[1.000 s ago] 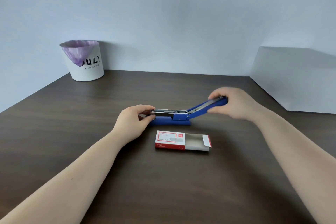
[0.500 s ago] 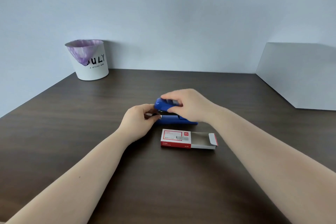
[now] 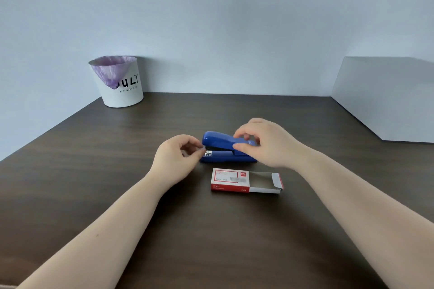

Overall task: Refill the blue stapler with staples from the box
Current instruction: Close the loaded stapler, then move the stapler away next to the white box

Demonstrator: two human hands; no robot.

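The blue stapler (image 3: 225, 148) lies flat on the dark wooden table (image 3: 94, 171), about in the middle of it, its top arm folded down over the base so that only a thin dark gap shows at the front end, which points toward the person's left. The left hand (image 3: 178, 159) sits at that front end with thumb and forefinger curled in together; the fingertips (image 3: 199, 151) are right at the metal nose of the stapler, though I cannot tell whether they pinch anything or merely touch it. The right hand (image 3: 265, 143) is over the rear half of the stapler, fingers loosely bent and a little spread, the thumb against the near side and the other fingers arched above the top arm (it looks more like a light touch than a firm grip). Just in front of the stapler, nearer the person, the red and white staple box (image 3: 232, 180) lies flat, its grey inner tray (image 3: 265, 183) slid out to the right with the end flap standing up; a pale strip of staples shows at the mouth of the sleeve. Far back on the left, against the wall, stands a white bin (image 3: 122, 87) lined with a purple bag
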